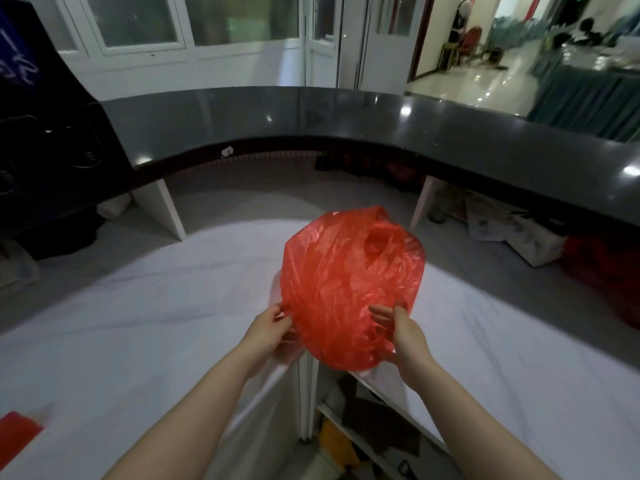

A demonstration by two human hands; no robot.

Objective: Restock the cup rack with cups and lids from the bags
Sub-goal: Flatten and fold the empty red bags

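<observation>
A crumpled red plastic bag [349,282] is held up in front of me over the white-covered table [138,323]. My left hand [268,329] pinches its lower left edge, where some thin clear plastic also shows. My right hand [401,327] grips its lower right edge, fingers curled into the folds. The bag looks limp; what is inside is hidden. No cups, lids or cup rack show in view.
A dark curved counter [346,123] arcs across beyond the table, with bags and boxes [519,233] under its right part. A black machine [45,140] stands at the left. Shelves with clutter [360,434] sit below my hands. Something red [17,427] lies at the table's lower left.
</observation>
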